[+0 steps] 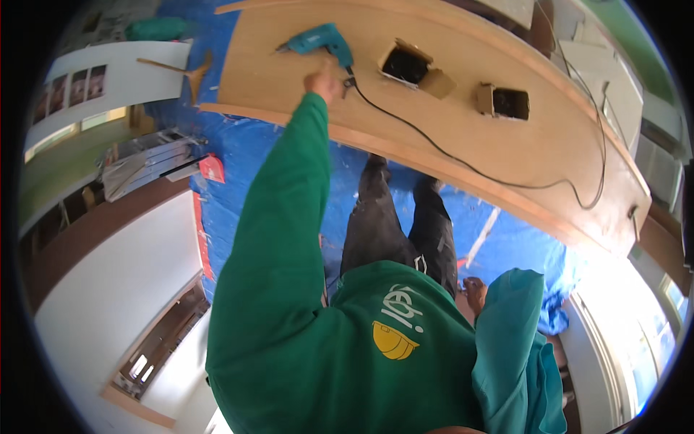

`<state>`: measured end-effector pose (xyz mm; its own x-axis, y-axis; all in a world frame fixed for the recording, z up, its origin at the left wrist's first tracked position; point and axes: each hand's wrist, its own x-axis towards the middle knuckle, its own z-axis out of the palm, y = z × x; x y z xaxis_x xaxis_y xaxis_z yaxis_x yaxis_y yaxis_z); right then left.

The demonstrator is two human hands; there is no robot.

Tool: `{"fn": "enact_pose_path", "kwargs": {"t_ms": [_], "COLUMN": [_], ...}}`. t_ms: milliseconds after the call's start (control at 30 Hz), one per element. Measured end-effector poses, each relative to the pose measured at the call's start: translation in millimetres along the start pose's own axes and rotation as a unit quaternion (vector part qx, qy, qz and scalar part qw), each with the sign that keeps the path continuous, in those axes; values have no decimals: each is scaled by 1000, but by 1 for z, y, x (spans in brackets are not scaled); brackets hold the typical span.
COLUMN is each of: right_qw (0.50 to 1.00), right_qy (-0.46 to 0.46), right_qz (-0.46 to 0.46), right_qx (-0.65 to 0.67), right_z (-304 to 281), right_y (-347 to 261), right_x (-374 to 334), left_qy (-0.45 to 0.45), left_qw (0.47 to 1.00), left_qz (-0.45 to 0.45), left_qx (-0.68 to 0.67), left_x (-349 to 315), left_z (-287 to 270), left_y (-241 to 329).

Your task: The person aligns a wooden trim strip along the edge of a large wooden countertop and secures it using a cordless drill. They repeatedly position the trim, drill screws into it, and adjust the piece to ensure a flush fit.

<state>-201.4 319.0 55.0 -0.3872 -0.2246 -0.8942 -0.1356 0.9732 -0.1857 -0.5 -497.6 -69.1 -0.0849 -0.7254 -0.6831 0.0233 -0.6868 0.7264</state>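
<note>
My left hand (327,83), at the end of a green sleeve, reaches over a long wooden panel (448,130). It is just below the handle of a teal corded power drill (318,40), which lies on its side with its tip toward the left. The hand is smeared by motion, so its fingers and any contact with the drill are unclear. My right hand (475,295) hangs low beside my right leg, its fingers curled in. Teal fabric (510,311) covers part of that arm, and what the fingers hold, if anything, is too small to make out.
Two open cardboard boxes (406,64) with dark contents sit on the panel. The drill's black cord (463,165) loops along it to the right. Blue sheeting (253,155) covers the floor. At left are a brush-like wooden tool (195,72), a red dustpan-like piece (212,168) and a metal stepladder (148,163).
</note>
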Motion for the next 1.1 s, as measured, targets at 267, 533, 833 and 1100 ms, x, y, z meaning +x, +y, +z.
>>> {"fn": "enact_pose_path", "kwargs": {"t_ms": [267,533,833,1100], "right_qw": [990,990,976,864], "right_qy": [49,71,178,268], "right_qz": [117,95,-93,-422], "right_qx": [64,76,85,52], "right_z": [50,64,-33,-131], "right_y": [-61,-160,-304,-443], "right_x": [-90,-98,-78,-126], "left_qy": [143,90,-5,-401], "left_qw": [983,981,947,850], "left_qz": [-117,-119,73,-59], "left_qx": [2,-123,-314,-336], "left_x": [57,138,-69,-321], "left_z": [146,112,62,100], "left_y": [90,75,106,97]}}
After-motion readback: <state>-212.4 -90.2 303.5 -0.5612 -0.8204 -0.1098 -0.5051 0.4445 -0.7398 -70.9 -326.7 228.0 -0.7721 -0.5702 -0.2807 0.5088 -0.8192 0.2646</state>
